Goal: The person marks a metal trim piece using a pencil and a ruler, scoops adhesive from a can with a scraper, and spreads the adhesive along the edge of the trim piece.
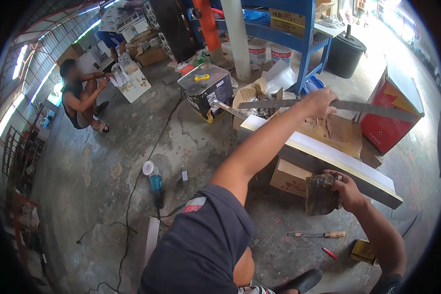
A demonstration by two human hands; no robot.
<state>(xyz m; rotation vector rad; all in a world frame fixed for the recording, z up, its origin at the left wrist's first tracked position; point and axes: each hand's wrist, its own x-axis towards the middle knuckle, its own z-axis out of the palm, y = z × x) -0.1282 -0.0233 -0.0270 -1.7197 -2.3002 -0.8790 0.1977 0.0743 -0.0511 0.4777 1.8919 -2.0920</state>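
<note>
My left hand [320, 103] is closed around a long flat metal strip [372, 109] and holds it above the far side of a long white-topped beam [323, 157]. Nearer to me, my right hand [349, 190] grips a dark, stained block [322, 195] by its right edge, beside the near side of the beam. A cardboard box [288, 177] is under the beam, left of the block. On the floor below lie a wooden-handled blade [318, 234] and a red marker [330, 253].
An angle grinder [155, 185] with its cable lies left on the floor. Ahead are a black toolbox [208, 90], a blue metal rack [307, 44], a red box [389, 110] and a black bin [347, 55]. One person [78, 98] squats far left; another [111, 32] stands behind.
</note>
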